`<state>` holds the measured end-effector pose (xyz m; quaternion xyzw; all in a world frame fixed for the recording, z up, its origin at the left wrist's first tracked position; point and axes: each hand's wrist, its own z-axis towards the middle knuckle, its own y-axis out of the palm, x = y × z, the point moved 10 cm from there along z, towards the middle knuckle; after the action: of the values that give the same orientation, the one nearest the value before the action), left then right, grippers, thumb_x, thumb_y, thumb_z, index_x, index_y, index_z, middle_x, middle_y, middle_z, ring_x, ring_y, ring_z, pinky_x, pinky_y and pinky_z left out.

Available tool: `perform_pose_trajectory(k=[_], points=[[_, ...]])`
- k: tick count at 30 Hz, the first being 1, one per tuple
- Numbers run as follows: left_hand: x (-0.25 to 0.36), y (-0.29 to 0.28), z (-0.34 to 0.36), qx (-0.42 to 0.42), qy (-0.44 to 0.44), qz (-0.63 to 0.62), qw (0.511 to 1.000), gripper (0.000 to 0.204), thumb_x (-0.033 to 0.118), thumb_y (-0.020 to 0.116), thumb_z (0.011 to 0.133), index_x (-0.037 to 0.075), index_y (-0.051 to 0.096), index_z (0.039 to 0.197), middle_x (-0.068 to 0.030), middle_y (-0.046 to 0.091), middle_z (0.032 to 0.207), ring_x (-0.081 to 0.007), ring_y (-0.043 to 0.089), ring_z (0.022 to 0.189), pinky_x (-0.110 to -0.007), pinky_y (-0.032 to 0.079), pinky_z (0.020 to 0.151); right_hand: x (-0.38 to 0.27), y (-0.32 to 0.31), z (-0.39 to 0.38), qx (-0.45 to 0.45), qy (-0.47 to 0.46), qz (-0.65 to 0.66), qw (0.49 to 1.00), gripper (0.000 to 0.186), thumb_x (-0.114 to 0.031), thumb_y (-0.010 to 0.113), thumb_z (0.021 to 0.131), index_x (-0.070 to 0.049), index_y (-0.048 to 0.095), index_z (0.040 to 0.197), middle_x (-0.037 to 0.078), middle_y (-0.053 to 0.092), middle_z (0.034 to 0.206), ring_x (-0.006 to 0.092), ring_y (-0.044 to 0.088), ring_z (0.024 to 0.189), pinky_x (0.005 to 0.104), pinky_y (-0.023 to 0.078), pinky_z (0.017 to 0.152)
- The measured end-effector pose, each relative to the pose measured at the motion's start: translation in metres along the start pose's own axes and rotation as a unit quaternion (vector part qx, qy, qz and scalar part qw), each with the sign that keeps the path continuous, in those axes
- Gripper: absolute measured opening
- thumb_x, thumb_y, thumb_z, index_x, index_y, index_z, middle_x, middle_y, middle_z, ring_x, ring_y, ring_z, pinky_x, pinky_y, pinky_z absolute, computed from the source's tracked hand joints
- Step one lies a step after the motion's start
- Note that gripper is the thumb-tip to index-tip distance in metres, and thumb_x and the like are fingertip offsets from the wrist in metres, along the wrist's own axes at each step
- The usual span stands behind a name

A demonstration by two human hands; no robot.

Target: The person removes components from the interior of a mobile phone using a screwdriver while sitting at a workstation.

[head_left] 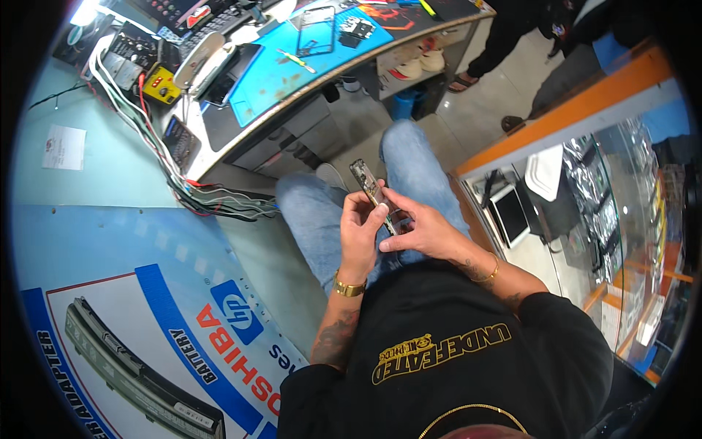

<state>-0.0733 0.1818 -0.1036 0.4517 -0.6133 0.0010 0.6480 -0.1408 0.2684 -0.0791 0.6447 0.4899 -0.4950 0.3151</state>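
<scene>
Above my lap, both hands hold an opened smartphone (pixel 363 175) with its inner parts bare, tilted with its top end pointing away from me. My left hand (pixel 360 233) is closed on the left edge, its thumb lying over the inside. From the other side my right hand (pixel 423 225) grips the right and lower edge, fingertips near the middle. The palms and fingers cover much of the phone's lower half, so its details there are hidden.
Ahead stands a workbench with a blue mat (pixel 267 91), bearing a phone frame (pixel 316 31), a screwdriver (pixel 295 61) and small black parts (pixel 356 31). Cables (pixel 157 139) hang at its left end beside a yellow meter (pixel 161 85). A glass display case (pixel 599 205) stands right; people stand beyond.
</scene>
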Motion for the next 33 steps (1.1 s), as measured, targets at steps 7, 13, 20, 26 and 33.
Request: perform_pose_trajectory(k=[7,13,20,26,33], points=[[-0.02,0.004,-0.022,0.015,-0.06,-0.007,0.998,0.067,0.002,0.071,0.087,0.003,0.035,0.144,-0.0165,0.048,0.139,-0.0246,0.057,0.119,-0.038,0.05,0.099,0.027,0.005,-0.026,-0.087,0.044,0.203,0.974,0.092,-0.011,0.081,0.08,-0.001,0.027,0.154,0.01,0.056,0.133,0.0185,0.054,0.12,0.0329,0.045,0.101],[-0.01,0.003,-0.021,0.038,-0.062,0.005,0.997,0.07,0.001,0.07,0.086,0.002,0.033,0.146,-0.0203,0.047,0.136,-0.0272,0.059,0.117,-0.04,0.052,0.096,0.02,0.012,-0.021,-0.146,0.071,0.305,0.938,0.084,-0.005,0.073,0.085,-0.006,0.026,0.155,0.007,0.058,0.125,0.015,0.056,0.115,0.0296,0.046,0.099],[0.011,0.014,-0.006,0.04,-0.028,0.016,0.999,0.068,0.0,0.067,0.087,0.002,0.034,0.146,-0.0198,0.048,0.136,-0.0264,0.059,0.115,-0.039,0.052,0.096,0.008,0.002,-0.006,-0.15,0.045,0.265,0.951,0.084,-0.007,0.074,0.085,-0.008,0.028,0.155,0.006,0.058,0.12,0.0151,0.057,0.113,0.0303,0.048,0.097],[0.012,0.018,0.001,0.026,-0.022,0.012,0.999,0.069,-0.001,0.067,0.086,0.003,0.034,0.147,-0.0183,0.048,0.136,-0.026,0.058,0.115,-0.039,0.051,0.097,0.003,-0.006,-0.002,-0.139,0.036,0.238,0.961,0.086,-0.011,0.078,0.083,-0.008,0.03,0.154,0.006,0.057,0.121,0.015,0.056,0.112,0.0317,0.049,0.095],[0.013,0.017,0.006,0.006,-0.006,0.029,1.0,0.066,-0.003,0.058,0.09,0.003,0.029,0.149,-0.0204,0.045,0.14,-0.0261,0.059,0.115,-0.038,0.06,0.085,-0.002,-0.009,0.001,-0.126,0.018,0.217,0.968,0.089,-0.016,0.082,0.08,-0.006,0.032,0.153,0.008,0.056,0.127,0.0179,0.055,0.113,0.0347,0.046,0.098]])
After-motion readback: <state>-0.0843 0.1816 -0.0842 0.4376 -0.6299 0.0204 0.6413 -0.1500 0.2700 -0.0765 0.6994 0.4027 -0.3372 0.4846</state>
